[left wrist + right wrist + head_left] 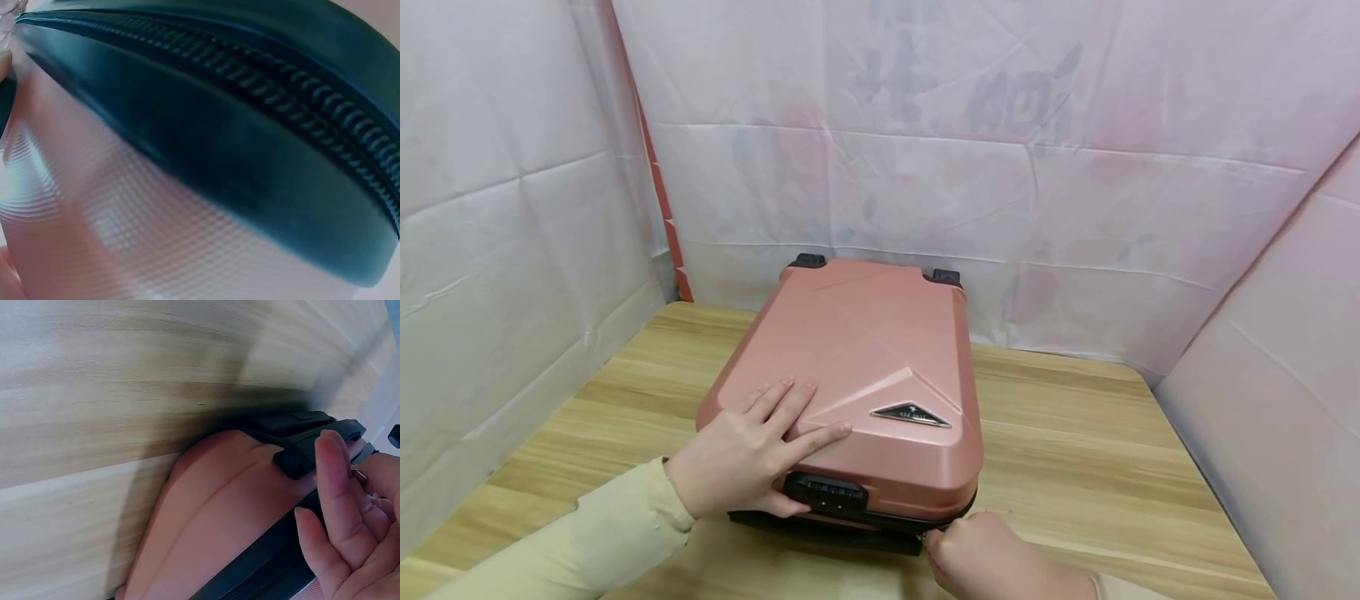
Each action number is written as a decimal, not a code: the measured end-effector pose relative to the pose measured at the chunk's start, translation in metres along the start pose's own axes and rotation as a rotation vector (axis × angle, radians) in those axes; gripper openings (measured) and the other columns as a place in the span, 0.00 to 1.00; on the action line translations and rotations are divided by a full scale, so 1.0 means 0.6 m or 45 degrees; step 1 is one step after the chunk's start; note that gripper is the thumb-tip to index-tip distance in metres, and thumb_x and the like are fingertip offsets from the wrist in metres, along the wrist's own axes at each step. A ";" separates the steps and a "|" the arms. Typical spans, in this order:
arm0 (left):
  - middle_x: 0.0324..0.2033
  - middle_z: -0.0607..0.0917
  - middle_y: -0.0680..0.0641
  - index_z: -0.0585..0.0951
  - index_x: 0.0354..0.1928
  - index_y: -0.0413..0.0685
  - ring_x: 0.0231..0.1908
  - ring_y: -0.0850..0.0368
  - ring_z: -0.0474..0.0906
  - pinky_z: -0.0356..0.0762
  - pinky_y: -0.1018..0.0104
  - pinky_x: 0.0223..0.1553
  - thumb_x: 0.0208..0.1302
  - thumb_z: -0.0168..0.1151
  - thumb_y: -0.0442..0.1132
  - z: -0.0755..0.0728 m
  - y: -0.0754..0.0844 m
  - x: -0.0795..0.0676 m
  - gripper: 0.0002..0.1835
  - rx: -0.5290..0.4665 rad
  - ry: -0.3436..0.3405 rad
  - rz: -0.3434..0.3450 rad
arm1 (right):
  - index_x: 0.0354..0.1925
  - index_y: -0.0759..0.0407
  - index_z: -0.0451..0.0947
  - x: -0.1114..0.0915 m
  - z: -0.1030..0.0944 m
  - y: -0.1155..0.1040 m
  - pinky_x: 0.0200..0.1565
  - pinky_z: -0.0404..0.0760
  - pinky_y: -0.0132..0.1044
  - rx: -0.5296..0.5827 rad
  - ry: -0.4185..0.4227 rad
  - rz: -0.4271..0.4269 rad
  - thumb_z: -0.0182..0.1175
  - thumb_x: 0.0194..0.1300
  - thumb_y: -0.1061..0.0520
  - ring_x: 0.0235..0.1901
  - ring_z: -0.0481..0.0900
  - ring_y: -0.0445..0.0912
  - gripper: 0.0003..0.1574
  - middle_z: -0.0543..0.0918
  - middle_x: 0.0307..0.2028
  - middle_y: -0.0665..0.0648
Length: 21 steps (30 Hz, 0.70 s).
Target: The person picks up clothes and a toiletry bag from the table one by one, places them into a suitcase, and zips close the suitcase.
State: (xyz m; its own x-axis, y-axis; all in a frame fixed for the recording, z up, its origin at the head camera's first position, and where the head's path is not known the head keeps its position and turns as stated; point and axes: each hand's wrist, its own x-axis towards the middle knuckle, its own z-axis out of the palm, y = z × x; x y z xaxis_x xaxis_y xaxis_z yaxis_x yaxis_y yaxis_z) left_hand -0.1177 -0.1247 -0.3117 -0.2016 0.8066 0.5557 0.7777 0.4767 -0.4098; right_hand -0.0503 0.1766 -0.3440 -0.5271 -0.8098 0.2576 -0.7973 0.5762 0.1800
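Observation:
A pink hard-shell suitcase (865, 333) lies flat. My left hand (737, 450) rests on its lid with the fingers spread, the thumb lying down by the black combination lock (827, 493). At the suitcase's near right corner, my right hand (988, 554) has curled fingers. In the right wrist view it pinches a small metal zipper pull (360, 477) between thumb and forefinger. The black zipper (269, 94) curves across the left wrist view with its rows of teeth showing. A black handle (319, 447) is beside the right fingers.
The suitcase lies on a wood-grain table (1075, 450). Its black wheels (808, 261) point toward the pale cloth backdrop (925, 192), which also hangs along both sides. A dark triangular badge (912, 414) sits on the lid.

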 end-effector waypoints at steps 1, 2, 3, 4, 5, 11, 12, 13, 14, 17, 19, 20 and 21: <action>0.52 0.75 0.30 0.73 0.62 0.56 0.43 0.33 0.78 0.78 0.46 0.38 0.37 0.62 0.74 0.000 0.000 0.000 0.49 -0.002 0.006 0.001 | 0.12 0.48 0.64 0.001 -0.001 -0.001 0.09 0.55 0.30 0.007 -0.028 0.005 0.67 0.43 0.58 0.08 0.63 0.35 0.21 0.63 0.09 0.42; 0.52 0.75 0.30 0.73 0.62 0.56 0.43 0.33 0.78 0.79 0.46 0.38 0.37 0.62 0.74 0.000 0.000 0.001 0.49 -0.001 0.006 0.001 | 0.12 0.48 0.64 0.002 -0.002 -0.002 0.09 0.55 0.30 0.016 -0.060 0.010 0.67 0.44 0.58 0.08 0.63 0.35 0.20 0.63 0.09 0.42; 0.52 0.75 0.30 0.73 0.62 0.56 0.43 0.33 0.78 0.79 0.46 0.38 0.37 0.62 0.75 -0.001 0.000 0.001 0.49 0.000 0.004 0.000 | 0.12 0.48 0.64 0.002 -0.004 -0.003 0.09 0.55 0.30 0.016 -0.085 0.012 0.66 0.45 0.58 0.08 0.63 0.35 0.20 0.64 0.09 0.42; 0.52 0.75 0.30 0.73 0.62 0.56 0.43 0.33 0.78 0.78 0.46 0.38 0.37 0.62 0.75 -0.001 0.000 0.001 0.49 0.000 0.002 -0.001 | 0.12 0.48 0.64 0.004 -0.005 -0.004 0.09 0.54 0.30 0.023 -0.099 0.018 0.66 0.45 0.58 0.08 0.62 0.34 0.20 0.64 0.09 0.42; 0.52 0.75 0.30 0.73 0.62 0.56 0.43 0.33 0.78 0.78 0.46 0.38 0.37 0.62 0.75 -0.001 0.000 0.001 0.49 0.001 -0.001 -0.002 | 0.12 0.48 0.64 0.005 -0.007 -0.005 0.09 0.55 0.31 0.031 -0.118 0.026 0.65 0.46 0.59 0.08 0.62 0.34 0.19 0.64 0.09 0.42; 0.52 0.75 0.30 0.73 0.62 0.56 0.43 0.34 0.78 0.79 0.47 0.36 0.37 0.61 0.75 -0.002 0.001 0.002 0.49 0.006 -0.007 -0.009 | 0.13 0.49 0.64 0.013 -0.015 -0.015 0.09 0.55 0.32 0.014 -0.152 0.058 0.64 0.44 0.59 0.09 0.63 0.36 0.18 0.64 0.10 0.43; 0.52 0.75 0.30 0.72 0.62 0.56 0.43 0.34 0.78 0.79 0.47 0.36 0.37 0.61 0.75 -0.002 0.001 0.002 0.49 0.006 -0.005 -0.008 | 0.13 0.49 0.65 0.015 -0.016 -0.017 0.09 0.55 0.32 0.022 -0.173 0.062 0.64 0.45 0.60 0.09 0.62 0.36 0.18 0.64 0.10 0.43; 0.52 0.75 0.30 0.72 0.62 0.56 0.43 0.34 0.78 0.79 0.47 0.35 0.37 0.61 0.75 -0.002 0.002 0.003 0.49 0.008 -0.003 -0.005 | 0.13 0.49 0.65 0.016 -0.018 -0.018 0.10 0.55 0.32 0.041 -0.206 0.068 0.63 0.45 0.60 0.09 0.62 0.36 0.17 0.64 0.10 0.43; 0.52 0.75 0.30 0.72 0.62 0.56 0.43 0.34 0.78 0.79 0.47 0.35 0.37 0.61 0.75 -0.002 0.002 0.003 0.49 0.006 -0.003 -0.006 | 0.13 0.49 0.65 0.019 -0.019 -0.019 0.10 0.55 0.32 0.060 -0.225 0.073 0.63 0.46 0.60 0.09 0.62 0.36 0.17 0.64 0.10 0.43; 0.52 0.75 0.30 0.72 0.62 0.56 0.43 0.34 0.78 0.80 0.47 0.34 0.36 0.62 0.75 -0.002 0.002 0.004 0.50 -0.005 -0.008 -0.008 | 0.14 0.48 0.65 0.024 -0.022 -0.021 0.11 0.54 0.30 0.160 -0.325 0.091 0.61 0.47 0.61 0.10 0.59 0.34 0.17 0.62 0.11 0.41; 0.52 0.75 0.30 0.72 0.63 0.56 0.43 0.34 0.78 0.80 0.47 0.34 0.36 0.63 0.75 -0.003 0.003 0.005 0.50 -0.015 -0.014 -0.011 | 0.15 0.48 0.64 0.027 -0.024 -0.023 0.11 0.53 0.29 0.221 -0.359 0.102 0.61 0.49 0.62 0.10 0.58 0.33 0.17 0.61 0.11 0.40; 0.52 0.75 0.30 0.72 0.63 0.56 0.43 0.34 0.78 0.80 0.47 0.34 0.35 0.63 0.75 -0.003 0.003 0.005 0.50 -0.021 -0.016 -0.013 | 0.15 0.48 0.64 0.029 -0.025 -0.023 0.11 0.53 0.28 0.240 -0.362 0.104 0.61 0.49 0.62 0.10 0.57 0.32 0.17 0.61 0.12 0.40; 0.52 0.75 0.30 0.72 0.62 0.56 0.43 0.34 0.78 0.79 0.47 0.35 0.35 0.63 0.75 -0.003 0.003 0.006 0.50 -0.024 -0.017 -0.011 | 0.15 0.48 0.64 0.031 -0.025 -0.024 0.11 0.53 0.28 0.248 -0.377 0.103 0.61 0.49 0.62 0.10 0.57 0.32 0.17 0.60 0.12 0.40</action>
State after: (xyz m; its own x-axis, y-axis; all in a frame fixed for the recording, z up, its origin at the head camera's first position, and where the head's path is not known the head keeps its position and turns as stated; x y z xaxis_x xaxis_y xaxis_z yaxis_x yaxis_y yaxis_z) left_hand -0.1161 -0.1218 -0.3093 -0.2165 0.8069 0.5495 0.7871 0.4773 -0.3908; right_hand -0.0440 0.1551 -0.3274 -0.6301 -0.7760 -0.0275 -0.7757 0.6307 -0.0215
